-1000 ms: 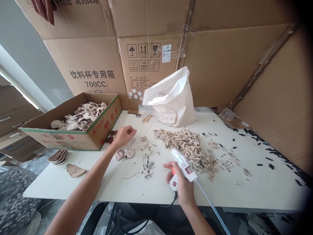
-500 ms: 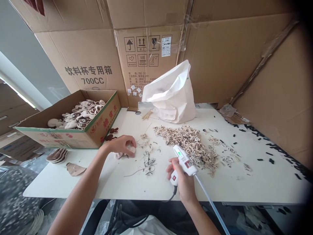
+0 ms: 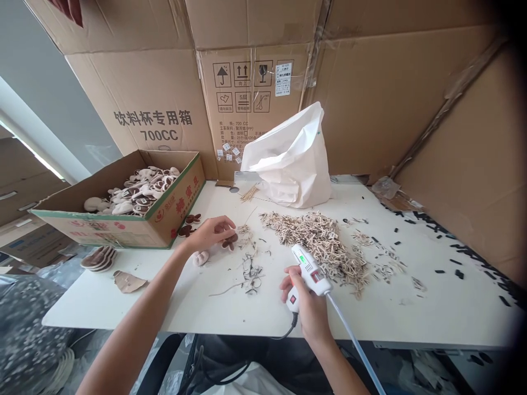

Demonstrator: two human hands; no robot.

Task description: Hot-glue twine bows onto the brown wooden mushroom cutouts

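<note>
Left hand (image 3: 209,233): fingers (image 3: 224,224) together over a brown-and-cream cutout (image 3: 229,242). Right hand (image 3: 302,304): fingers clamped on a glue gun (image 3: 308,271), above the counter (image 3: 436,312).

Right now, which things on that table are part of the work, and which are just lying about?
Part of the work:
- right hand gripping a hot glue gun
- left hand on a brown-and-cream piece
- cardboard box of similar pieces

Lying about:
- white paper bag
- pile of pale strips
- black scraps
- cardboard scrap
</note>
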